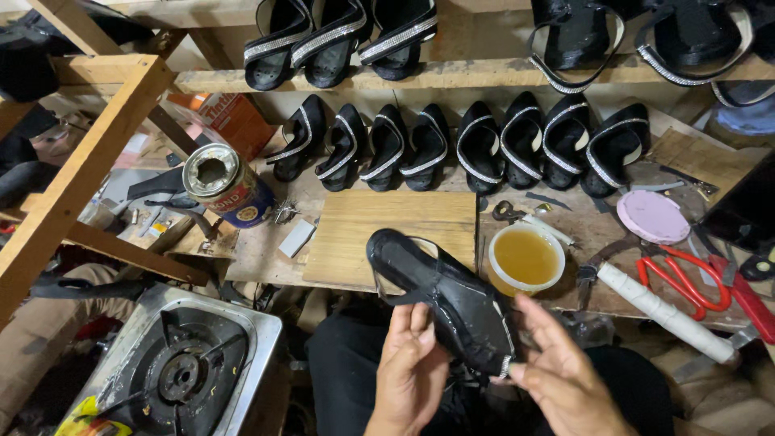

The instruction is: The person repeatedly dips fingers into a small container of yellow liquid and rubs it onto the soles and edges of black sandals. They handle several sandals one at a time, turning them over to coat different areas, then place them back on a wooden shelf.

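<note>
Black shoe point(452, 303) gripped between both hands, left hand point(412, 367) and right hand point(561, 375); toe pointing to 10 o'clock.

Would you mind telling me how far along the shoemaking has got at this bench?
Done, it seems: black strapped shoes stand in a row on the workbench, with more on the shelf above. In hand: the left hand and right hand hold one black shoe sole-up, a glossy film on its underside. Left: this shoe looks unfinished; a tub of amber liquid sits open nearby.
</note>
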`<action>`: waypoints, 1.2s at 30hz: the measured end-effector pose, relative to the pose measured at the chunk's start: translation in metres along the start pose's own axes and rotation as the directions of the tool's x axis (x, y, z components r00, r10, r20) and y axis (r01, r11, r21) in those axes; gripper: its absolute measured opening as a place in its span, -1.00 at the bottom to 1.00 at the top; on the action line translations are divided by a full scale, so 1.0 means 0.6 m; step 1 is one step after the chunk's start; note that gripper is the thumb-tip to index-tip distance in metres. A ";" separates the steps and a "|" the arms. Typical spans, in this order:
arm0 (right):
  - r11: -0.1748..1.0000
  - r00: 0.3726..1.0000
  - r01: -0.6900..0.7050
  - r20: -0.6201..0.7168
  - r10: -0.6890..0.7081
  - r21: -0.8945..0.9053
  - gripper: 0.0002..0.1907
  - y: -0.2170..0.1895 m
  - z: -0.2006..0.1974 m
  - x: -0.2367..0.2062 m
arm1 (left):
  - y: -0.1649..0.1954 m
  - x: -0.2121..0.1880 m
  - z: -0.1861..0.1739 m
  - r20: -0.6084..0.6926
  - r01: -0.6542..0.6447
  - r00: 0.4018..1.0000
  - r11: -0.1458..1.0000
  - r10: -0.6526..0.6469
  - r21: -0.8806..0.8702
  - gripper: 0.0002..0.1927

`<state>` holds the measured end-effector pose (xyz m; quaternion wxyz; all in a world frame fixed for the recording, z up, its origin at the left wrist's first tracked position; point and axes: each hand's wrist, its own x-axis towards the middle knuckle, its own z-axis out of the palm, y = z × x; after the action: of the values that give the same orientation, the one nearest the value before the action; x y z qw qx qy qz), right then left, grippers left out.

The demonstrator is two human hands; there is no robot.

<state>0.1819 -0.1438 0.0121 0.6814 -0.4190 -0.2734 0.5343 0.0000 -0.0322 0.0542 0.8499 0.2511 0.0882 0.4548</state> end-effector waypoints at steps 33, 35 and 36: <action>0.028 0.842 0.327 0.278 -0.463 -0.944 -0.59 -0.177 0.019 0.123 | 0.033 -0.021 -0.053 -0.049 0.288 0.956 0.958 -0.288 -0.012 -0.60; -0.192 0.762 0.372 0.417 -0.496 -0.908 -0.51 -0.175 0.017 0.125 | 0.027 -0.017 -0.059 -0.093 0.264 0.960 0.964 -0.265 -0.020 -0.62; -0.223 0.774 0.362 0.425 -0.470 -0.905 -0.46 -0.173 0.016 0.127 | 0.025 -0.015 -0.060 -0.116 0.251 0.961 0.968 -0.252 -0.024 -0.63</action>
<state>0.2472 -0.0762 0.1005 0.3169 -0.6714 -0.6617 -0.1046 -0.0296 -0.0206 0.0302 0.8952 0.2068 0.1676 0.3575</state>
